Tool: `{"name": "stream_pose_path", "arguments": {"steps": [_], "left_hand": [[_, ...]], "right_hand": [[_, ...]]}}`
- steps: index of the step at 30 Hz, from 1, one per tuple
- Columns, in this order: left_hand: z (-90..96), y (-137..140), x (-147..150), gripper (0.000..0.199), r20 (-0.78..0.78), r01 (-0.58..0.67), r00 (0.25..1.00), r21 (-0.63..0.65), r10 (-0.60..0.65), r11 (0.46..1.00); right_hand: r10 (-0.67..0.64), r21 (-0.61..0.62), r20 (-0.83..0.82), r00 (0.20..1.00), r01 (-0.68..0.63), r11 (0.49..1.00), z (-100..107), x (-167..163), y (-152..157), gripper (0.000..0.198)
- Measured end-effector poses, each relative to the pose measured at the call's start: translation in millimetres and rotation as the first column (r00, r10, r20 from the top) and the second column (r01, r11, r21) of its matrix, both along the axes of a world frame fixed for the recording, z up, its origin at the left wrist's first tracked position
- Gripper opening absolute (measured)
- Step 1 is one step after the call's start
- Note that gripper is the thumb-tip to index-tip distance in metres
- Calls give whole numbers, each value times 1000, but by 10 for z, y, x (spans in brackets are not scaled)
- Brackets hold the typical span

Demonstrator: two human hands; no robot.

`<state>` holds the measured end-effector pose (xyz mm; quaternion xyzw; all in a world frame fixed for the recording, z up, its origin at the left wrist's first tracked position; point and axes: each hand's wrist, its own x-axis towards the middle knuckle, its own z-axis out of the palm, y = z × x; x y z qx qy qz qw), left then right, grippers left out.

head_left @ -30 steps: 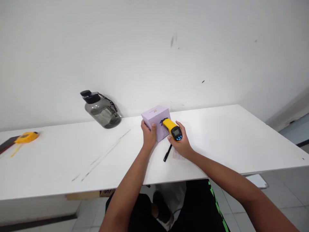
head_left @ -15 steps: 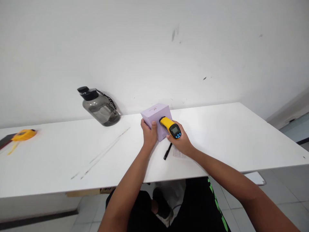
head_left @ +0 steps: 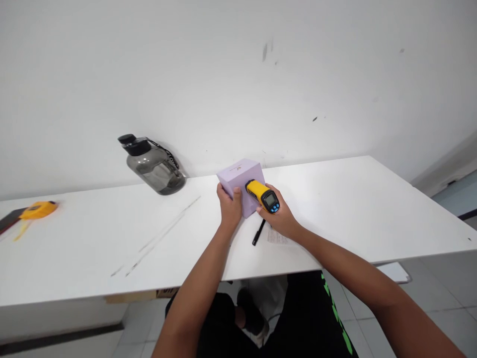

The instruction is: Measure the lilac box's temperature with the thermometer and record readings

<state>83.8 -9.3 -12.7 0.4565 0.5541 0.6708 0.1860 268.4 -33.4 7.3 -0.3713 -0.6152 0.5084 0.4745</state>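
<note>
Head view: left hand (head_left: pixel 230 209) held the purple box (head_left: pixel 240 185) on the bench (head_left: pixel 335 209); right hand (head_left: pixel 281 219) gripped the yellow thermometer (head_left: pixel 263 195), aiming at it, needing steadiness.

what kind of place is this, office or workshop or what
Probably a plain office or test room: a long white table against a bare white wall, tiled floor, and measuring gear like the yellow handheld thermometer and a tape measure.
</note>
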Motion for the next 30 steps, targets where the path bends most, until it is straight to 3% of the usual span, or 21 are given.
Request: {"name": "stream_pose_path", "arguments": {"steps": [13,16,18,20,22,26,30], "left_hand": [[16,6,17,95,43,-15,999,-25,16,1000],[13,2,21,93,54,-27,998,-13,28,1000],[8,-3,25,94,57,-22,998,-9,23,1000],[3,-8,26,95,59,-18,998,-18,19,1000],[-3,-12,19,95,55,-28,998,-32,30,999],[-9,-12,-18,97,18,-70,997,-35,71,997],[-11,0,-59,97,7,-108,994,-24,108,994]], "right_hand": [[-18,83,-47,999,22,996,25,-15,-1,71],[-115,138,-90,989,126,982,103,41,22,70],[-253,233,-81,964,265,936,155,129,89,72],[-390,331,-22,920,375,866,200,264,200,73],[-465,382,89,881,401,833,238,436,334,71],[-438,372,422,794,289,882,292,780,557,71],[-398,367,638,659,195,910,280,952,666,77]]}}
